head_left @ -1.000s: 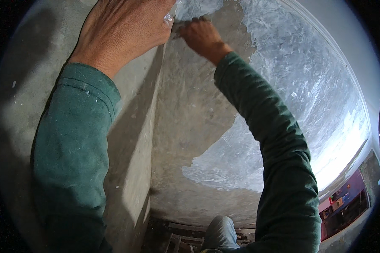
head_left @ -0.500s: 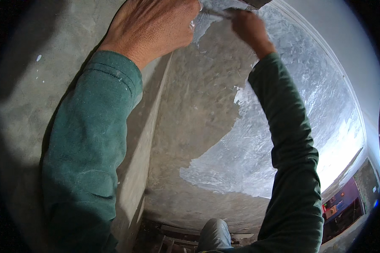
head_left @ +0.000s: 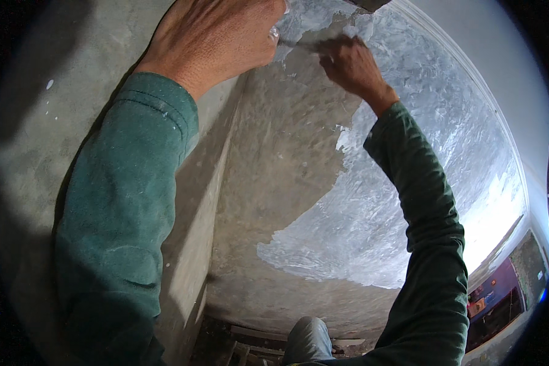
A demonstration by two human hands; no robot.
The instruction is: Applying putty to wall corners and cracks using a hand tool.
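Observation:
My left hand [head_left: 216,46] is up at the top left, back toward me, its fingers curled closed. White paste clings to its finger edge; what it grips is hidden behind the hand and the frame's top. To its right, my right hand [head_left: 351,66] is closed around the handle end of a putty knife [head_left: 302,44], whose thin dark blade points left toward my left hand and is blurred. Behind them is a wall [head_left: 287,146] of bare grey-brown plaster, partly covered by a whitish skim coat [head_left: 329,235] with a ragged edge.
A second grey wall [head_left: 27,183] stands close on the left, meeting the coated wall at a corner. White moulding [head_left: 470,67] runs along the upper right. A dark object [head_left: 369,5] juts in at the top. My knee [head_left: 309,341] shows below, beside wooden pieces [head_left: 250,354]; a doorway [head_left: 497,299] is lower right.
My right hand has moved down and slightly left with the putty knife, its blade now nearer my left hand. My left hand and forearm have shifted slightly left.

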